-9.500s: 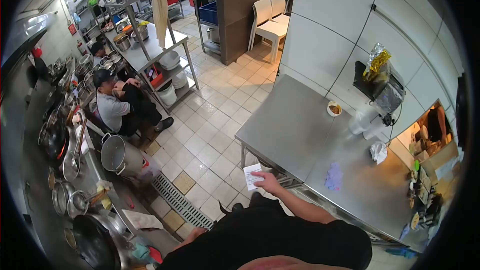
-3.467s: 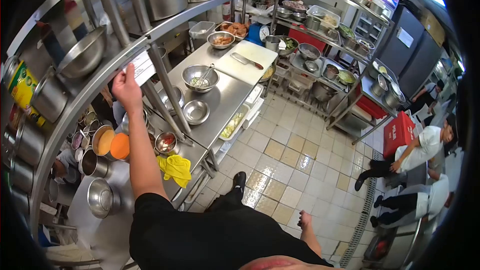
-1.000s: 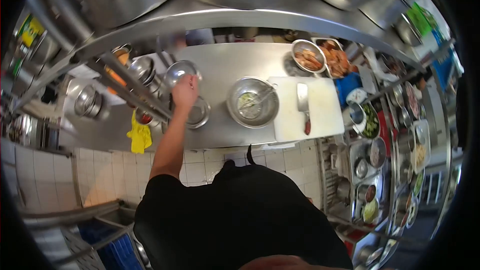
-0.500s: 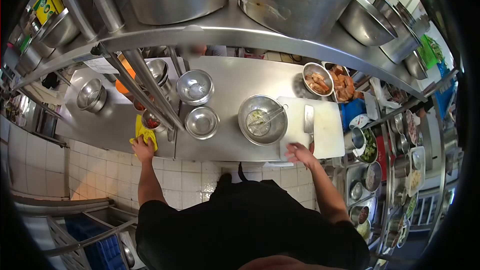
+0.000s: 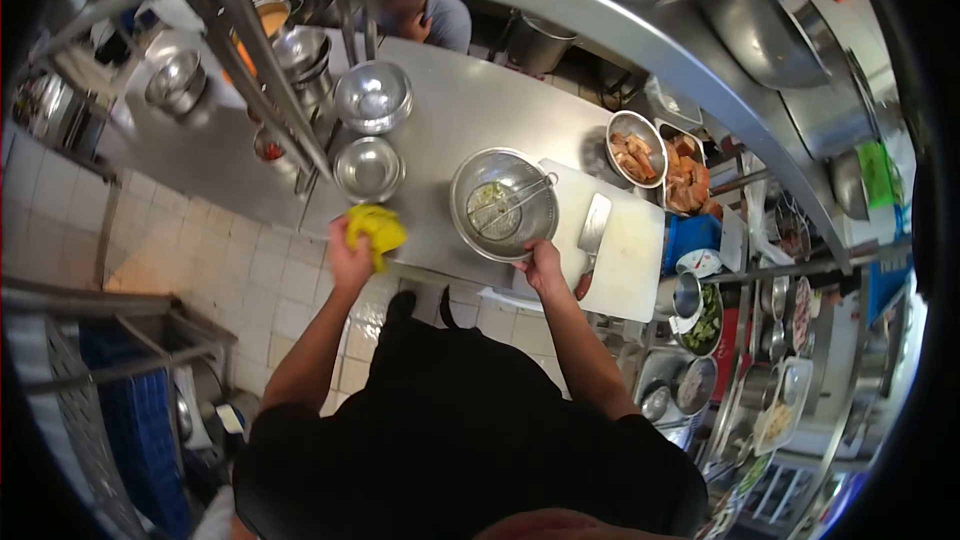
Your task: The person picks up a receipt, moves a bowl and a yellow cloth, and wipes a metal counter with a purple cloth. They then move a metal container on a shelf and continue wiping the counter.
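The left hand (image 5: 347,258) has carried the clutched yellow cloth (image 5: 376,226) rightward; the right hand (image 5: 541,262) grips the big bowl (image 5: 503,204).

Shiny metal bowl (image 5: 503,204), soft yellow cloth (image 5: 375,227), matt white plastic cutting board (image 5: 620,255).

floor: beige tiles (image 5: 210,270) | steel counter (image 5: 450,120) | overhead shelf (image 5: 640,30) w/ pots

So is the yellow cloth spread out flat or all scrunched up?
Scrunched up: the yellow cloth is bunched in the left hand at the counter edge.
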The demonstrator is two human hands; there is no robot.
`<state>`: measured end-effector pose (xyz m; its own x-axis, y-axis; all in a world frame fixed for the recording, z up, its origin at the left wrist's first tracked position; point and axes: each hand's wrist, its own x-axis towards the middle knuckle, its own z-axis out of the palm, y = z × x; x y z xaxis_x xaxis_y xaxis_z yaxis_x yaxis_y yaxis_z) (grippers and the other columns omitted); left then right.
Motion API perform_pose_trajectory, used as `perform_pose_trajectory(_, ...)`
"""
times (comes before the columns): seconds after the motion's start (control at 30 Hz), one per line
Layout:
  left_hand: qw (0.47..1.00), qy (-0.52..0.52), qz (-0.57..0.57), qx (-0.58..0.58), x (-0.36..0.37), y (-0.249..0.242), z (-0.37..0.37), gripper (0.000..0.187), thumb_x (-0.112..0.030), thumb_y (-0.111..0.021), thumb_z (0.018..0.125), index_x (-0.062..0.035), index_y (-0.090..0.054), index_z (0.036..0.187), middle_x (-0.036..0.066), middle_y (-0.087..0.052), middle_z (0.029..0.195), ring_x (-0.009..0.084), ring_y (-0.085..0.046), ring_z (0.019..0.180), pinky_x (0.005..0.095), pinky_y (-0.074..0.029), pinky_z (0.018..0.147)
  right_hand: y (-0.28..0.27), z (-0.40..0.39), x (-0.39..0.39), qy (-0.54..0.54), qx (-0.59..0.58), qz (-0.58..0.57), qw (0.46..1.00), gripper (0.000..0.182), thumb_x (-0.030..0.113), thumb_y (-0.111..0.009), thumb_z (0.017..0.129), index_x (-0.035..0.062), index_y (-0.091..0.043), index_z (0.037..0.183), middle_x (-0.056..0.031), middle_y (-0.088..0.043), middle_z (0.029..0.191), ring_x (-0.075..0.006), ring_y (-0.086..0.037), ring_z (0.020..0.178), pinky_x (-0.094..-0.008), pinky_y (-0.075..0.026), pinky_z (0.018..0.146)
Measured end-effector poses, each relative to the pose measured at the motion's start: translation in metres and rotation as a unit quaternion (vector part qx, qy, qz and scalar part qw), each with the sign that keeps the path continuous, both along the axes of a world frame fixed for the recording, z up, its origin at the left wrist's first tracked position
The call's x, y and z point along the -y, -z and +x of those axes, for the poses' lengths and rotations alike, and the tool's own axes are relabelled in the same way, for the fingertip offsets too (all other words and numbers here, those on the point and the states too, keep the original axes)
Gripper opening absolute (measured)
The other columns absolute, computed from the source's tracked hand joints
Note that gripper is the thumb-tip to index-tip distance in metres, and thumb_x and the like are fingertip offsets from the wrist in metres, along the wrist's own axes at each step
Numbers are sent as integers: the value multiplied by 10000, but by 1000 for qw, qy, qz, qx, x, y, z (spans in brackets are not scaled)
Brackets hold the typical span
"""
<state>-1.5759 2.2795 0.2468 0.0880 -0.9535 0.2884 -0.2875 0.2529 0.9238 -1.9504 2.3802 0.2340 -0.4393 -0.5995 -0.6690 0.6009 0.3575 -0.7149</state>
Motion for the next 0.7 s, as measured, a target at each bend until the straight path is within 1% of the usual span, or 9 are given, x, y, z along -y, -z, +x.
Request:
perform_pose_trajectory(0.03, 998, 19, 5, 66, -6, -1, -31, 428, -163, -615, 878, 3, -543, 1266, 206, -627, 1122, 392, -597, 1111, 455, -468, 993, -11, -7, -8, 3, 2, 14, 1000, 161, 61, -566, 847, 22, -603, 999, -126, -641, 935, -245, -659, 680, -359, -571, 464)
perform_pose_trajectory(0.07, 967, 128, 0, 220, -2, 18, -46, 559, -287, -648, 898, -5, -513, 1362, 274, -546, 1350, 436, -458, 1347, 538, -360, 1120, -23, -12, -17, 8, 4, 27, 1000, 158, 64, -571, 843, 37, -610, 994, -116, -644, 940, -243, -661, 693, -359, -564, 461)
perform_pose_trajectory(0.13, 897, 115, 93, 416, -16, 28, -110, 729, -369, -664, 891, -4, -427, 1477, 295, -342, 1557, 473, -241, 1489, 624, -193, 1193, -24, -37, -48, -6, 17, 9, 1000, 129, 73, -604, 812, 97, -625, 937, -43, -605, 884, -199, -616, 747, -350, -533, 472)
perform_pose_trajectory(0.2, 916, 85, 110, 375, -8, 35, -146, 839, -360, -679, 880, 10, -324, 1545, 279, -141, 1654, 505, -50, 1530, 681, -53, 1198, -52, -48, -78, -11, -46, 43, 998, 79, 88, -611, 808, 91, -625, 886, -26, -578, 855, -186, -580, 777, -368, -531, 553)
perform_pose_trajectory(0.27, 905, 42, 107, 410, 18, 55, -169, 861, -346, -683, 869, 26, -300, 1546, 272, -187, 1644, 481, -90, 1532, 658, -68, 1209, -59, -71, -111, -13, 0, 34, 999, 81, 50, -603, 783, 115, -584, 828, -26, -583, 861, -199, -597, 880, -436, -514, 824)
perform_pose_trajectory(0.33, 911, -14, 102, 400, 58, 75, -193, 848, -313, -679, 865, 31, -299, 1542, 263, -225, 1635, 458, -117, 1536, 642, -76, 1217, -73, -72, -134, 12, -6, 0, 1000, 73, 34, -594, 769, 94, -603, 810, -45, -615, 879, -225, -594, 885, -409, -490, 893)
perform_pose_trajectory(0.5, 964, -145, 109, 195, 162, 87, -248, 727, -169, -621, 870, 15, -347, 1518, 221, -319, 1609, 414, -188, 1535, 623, -96, 1228, -99, -62, -184, 90, -23, 44, 995, 50, 33, -604, 755, 53, -621, 798, -77, -639, 862, -259, -618, 887, -435, -486, 944)
perform_pose_trajectory(0.6, 964, -201, 101, 141, 232, 110, -278, 686, -120, -620, 848, 13, -398, 1483, 200, -356, 1591, 400, -200, 1536, 608, -96, 1239, -112, -46, -201, 102, 9, 39, 994, 71, 32, -604, 751, 36, -632, 816, -99, -651, 880, -270, -619, 890, -436, -491, 952)
perform_pose_trajectory(0.7, 974, -134, 79, 165, 286, 116, -285, 660, -159, -644, 860, -23, -439, 1472, 176, -417, 1565, 346, -241, 1532, 569, -143, 1242, -100, -43, -224, 133, -16, 53, 990, 92, 11, -607, 755, 4, -631, 844, -124, -655, 922, -290, -623, 891, -436, -516, 901)
